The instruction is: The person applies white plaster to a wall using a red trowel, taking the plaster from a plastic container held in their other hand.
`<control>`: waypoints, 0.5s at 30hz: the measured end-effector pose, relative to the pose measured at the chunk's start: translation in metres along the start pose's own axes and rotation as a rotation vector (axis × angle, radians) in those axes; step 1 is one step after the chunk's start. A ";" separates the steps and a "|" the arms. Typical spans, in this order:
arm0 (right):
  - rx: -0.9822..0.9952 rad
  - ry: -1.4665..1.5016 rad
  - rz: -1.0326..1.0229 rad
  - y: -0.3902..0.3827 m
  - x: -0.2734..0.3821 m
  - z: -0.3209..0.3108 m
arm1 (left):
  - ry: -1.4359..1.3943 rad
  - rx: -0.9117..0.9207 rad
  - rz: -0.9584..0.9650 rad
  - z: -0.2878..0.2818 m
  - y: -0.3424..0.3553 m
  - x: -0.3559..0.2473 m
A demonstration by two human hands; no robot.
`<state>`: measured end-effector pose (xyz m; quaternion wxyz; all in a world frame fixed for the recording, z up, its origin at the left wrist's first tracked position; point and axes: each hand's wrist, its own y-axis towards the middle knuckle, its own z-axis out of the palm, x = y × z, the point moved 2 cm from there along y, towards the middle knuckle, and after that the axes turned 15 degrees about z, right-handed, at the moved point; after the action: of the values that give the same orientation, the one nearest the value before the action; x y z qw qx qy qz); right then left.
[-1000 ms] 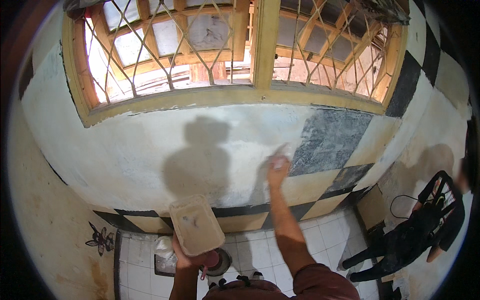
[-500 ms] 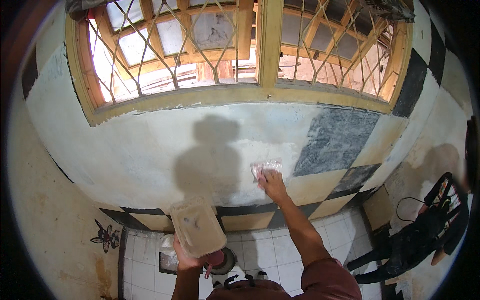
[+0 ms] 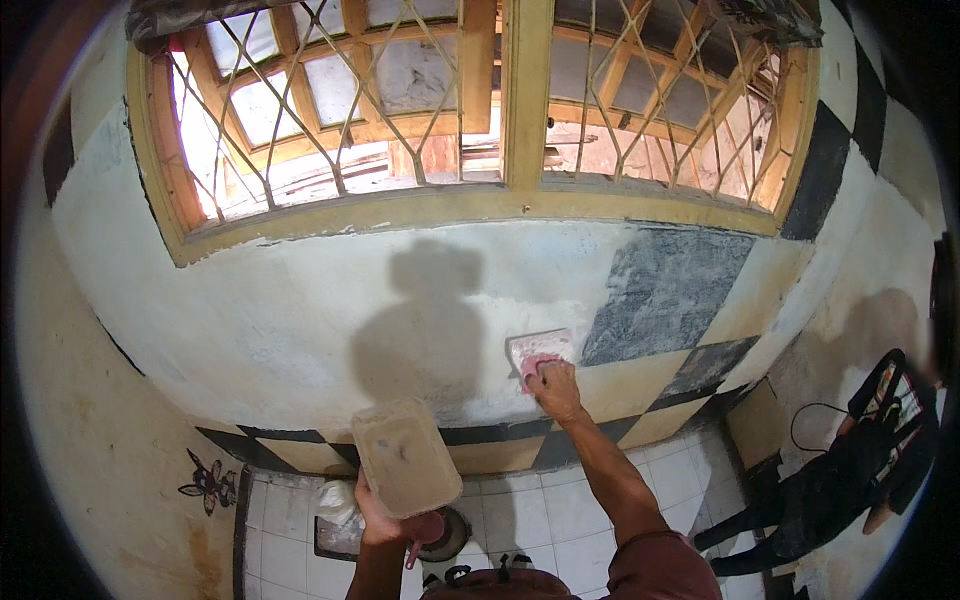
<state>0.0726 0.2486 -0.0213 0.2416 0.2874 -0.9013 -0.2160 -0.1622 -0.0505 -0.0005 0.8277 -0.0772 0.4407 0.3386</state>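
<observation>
My right hand (image 3: 556, 388) is closed around the pink handle of a wide putty scraper (image 3: 540, 346). Its whitish, smeared blade rests at the wall surface, left of a dark square (image 3: 670, 295). Lower and to the left, my left hand (image 3: 378, 515) grips a shallow rectangular plastic tub (image 3: 441, 445) by its side and underside. The tub is tilted towards me, dusty beige inside with a few grey marks. White coating covers much of the wall (image 3: 300, 320) under the window, over a checkered pattern that still shows at the right and along the bottom.
Above is a yellow wooden window frame (image 3: 350, 232) with metal grilles. On the tiled floor (image 3: 510, 510) stand a dark round bucket (image 3: 458, 535) with a pink dipper (image 3: 426, 527) and a tray (image 3: 336, 537) with a white bag. A person in dark clothing (image 3: 825, 490) is at the right.
My right hand and the scraper have moved slightly down the wall, and the blade now shows more broadly. The tub has shifted slightly right and down in the picture as the view moved.
</observation>
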 end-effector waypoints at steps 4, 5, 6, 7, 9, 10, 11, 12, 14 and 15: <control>-0.257 -0.165 -0.092 0.041 -0.026 -0.018 | -0.436 -0.058 -0.161 0.011 0.002 0.012; -0.199 -0.174 -0.050 0.047 -0.033 -0.021 | -0.527 -0.059 -0.208 0.018 0.001 0.012; -0.199 -0.193 -0.103 0.040 -0.046 -0.012 | -0.444 -0.050 -0.188 0.020 -0.002 0.016; -0.196 -0.183 -0.103 0.033 -0.047 -0.003 | -0.356 -0.037 -0.149 0.023 -0.001 0.015; -0.190 -0.169 -0.105 0.004 -0.044 0.013 | 0.152 0.171 0.229 0.035 0.002 -0.001; -0.081 -0.112 -0.121 -0.011 -0.034 0.012 | 0.578 0.351 0.563 0.058 0.001 -0.026; -0.035 -0.008 -0.068 -0.022 -0.025 0.011 | 0.708 0.392 0.649 0.063 -0.001 -0.029; 0.006 0.088 -0.015 -0.029 -0.013 0.001 | 0.828 0.429 0.741 0.071 -0.004 -0.031; -0.067 0.237 0.002 -0.030 0.009 -0.021 | 0.581 0.304 0.554 0.069 -0.003 -0.018; -0.096 0.371 0.132 -0.030 0.010 -0.037 | 0.501 0.285 0.506 0.074 -0.005 -0.013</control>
<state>0.0981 0.2110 -0.0048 0.4306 0.2507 -0.8469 -0.1856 -0.1142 -0.0291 0.0533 0.5870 0.0694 0.6770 0.4385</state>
